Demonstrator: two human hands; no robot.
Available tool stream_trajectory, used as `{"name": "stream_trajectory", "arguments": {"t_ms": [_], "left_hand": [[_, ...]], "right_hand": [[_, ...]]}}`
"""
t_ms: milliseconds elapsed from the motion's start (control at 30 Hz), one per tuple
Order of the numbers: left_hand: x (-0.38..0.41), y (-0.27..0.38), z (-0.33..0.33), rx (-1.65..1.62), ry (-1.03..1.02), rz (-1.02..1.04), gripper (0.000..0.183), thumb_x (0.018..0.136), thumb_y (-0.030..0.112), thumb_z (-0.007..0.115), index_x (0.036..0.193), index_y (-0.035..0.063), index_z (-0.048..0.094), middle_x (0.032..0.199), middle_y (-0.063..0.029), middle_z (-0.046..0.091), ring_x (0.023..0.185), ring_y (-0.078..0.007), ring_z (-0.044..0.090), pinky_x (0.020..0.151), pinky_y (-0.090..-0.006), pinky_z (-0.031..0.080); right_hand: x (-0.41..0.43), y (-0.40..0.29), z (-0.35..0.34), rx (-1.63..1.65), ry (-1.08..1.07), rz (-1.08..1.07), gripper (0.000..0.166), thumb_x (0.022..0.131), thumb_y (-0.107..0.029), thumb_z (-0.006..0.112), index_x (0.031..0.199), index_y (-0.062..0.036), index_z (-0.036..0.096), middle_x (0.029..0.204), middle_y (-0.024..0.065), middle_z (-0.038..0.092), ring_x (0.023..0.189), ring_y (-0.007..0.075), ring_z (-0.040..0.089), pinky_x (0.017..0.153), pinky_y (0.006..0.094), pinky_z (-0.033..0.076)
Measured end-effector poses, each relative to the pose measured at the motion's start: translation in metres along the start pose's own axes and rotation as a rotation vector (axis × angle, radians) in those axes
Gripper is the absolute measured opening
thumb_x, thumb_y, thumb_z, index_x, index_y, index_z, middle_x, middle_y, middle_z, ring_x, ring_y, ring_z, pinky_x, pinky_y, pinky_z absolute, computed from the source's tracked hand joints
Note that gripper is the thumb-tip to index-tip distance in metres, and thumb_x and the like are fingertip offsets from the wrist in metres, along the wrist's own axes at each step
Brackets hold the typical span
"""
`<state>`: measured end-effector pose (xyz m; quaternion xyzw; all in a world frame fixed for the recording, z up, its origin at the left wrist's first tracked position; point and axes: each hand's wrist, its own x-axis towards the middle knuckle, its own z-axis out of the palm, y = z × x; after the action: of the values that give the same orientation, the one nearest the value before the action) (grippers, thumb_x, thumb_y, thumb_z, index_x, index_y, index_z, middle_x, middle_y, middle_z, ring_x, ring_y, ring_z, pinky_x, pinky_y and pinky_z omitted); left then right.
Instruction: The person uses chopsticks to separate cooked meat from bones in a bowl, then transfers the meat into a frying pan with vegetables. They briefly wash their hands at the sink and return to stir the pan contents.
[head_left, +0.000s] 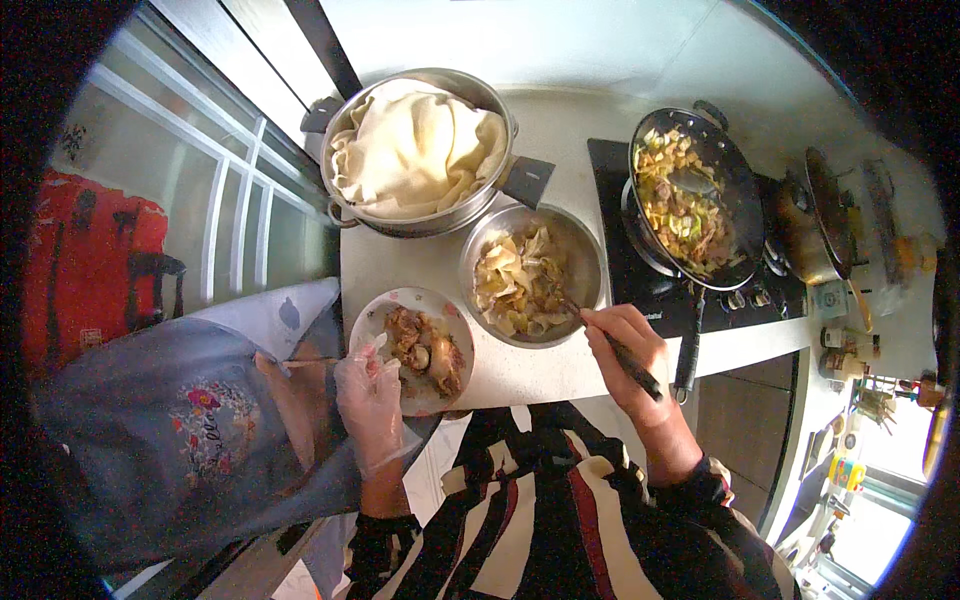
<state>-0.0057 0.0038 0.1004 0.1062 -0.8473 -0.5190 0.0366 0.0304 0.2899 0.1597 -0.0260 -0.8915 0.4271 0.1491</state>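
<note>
My right hand grips the black handle of a utensil. The utensil's far end reaches into a metal bowl of cooked food with pale, flat noodle-like or wrapper pieces. A clear plastic glove covers my left hand, which is over the left rim of a round plate with its fingers bunched together. Whether anything is between those fingertips cannot be made out. Browned chunks of cooked meat lie on that plate.
Behind the bowl stands a large steel pot with cloth inside; its dark handle juts toward the bowl. A frying pan of chopped food sits on the black cooktop, its handle overhanging the counter. A person in a blue apron is at left.
</note>
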Motion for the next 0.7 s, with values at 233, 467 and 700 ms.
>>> {"name": "stream_trajectory", "arguments": {"t_ms": [233,467,700], "left_hand": [[0.006,0.006,-0.021,-0.033,0.044,-0.093,0.032,0.08,-0.001,0.062,0.111,-0.002,0.058,0.106,-0.0088,0.058,0.099,-0.0175,0.057,0.088,-0.0286,0.045],[0.009,-0.008,-0.031,-0.084,0.071,-0.098,0.032,0.081,0.005,0.062,0.112,-0.0001,0.059,0.108,-0.0084,0.06,0.1,-0.0185,0.057,0.091,-0.0305,0.044],[-0.01,-0.013,-0.034,-0.148,0.068,-0.144,0.031,0.083,0.01,0.063,0.113,0.0007,0.059,0.11,-0.0091,0.06,0.103,-0.0204,0.056,0.093,-0.0335,0.043]], "right_hand": [[-0.008,-0.015,0.01,0.104,-0.056,0.019,0.019,0.079,0.004,0.062,0.098,0.0005,0.066,0.091,0.0146,0.063,0.081,0.026,0.064,0.072,0.0332,0.052],[-0.031,-0.018,0.09,0.129,-0.503,-0.271,0.037,0.072,0.005,0.064,0.109,-0.0043,0.062,0.104,0.0136,0.054,0.082,0.023,0.063,0.067,0.031,0.054],[-0.028,-0.015,0.061,0.031,-0.197,-0.27,0.035,0.077,0.0,0.066,0.111,-0.0051,0.062,0.104,0.0144,0.056,0.086,0.0294,0.062,0.071,0.0354,0.054]]}}
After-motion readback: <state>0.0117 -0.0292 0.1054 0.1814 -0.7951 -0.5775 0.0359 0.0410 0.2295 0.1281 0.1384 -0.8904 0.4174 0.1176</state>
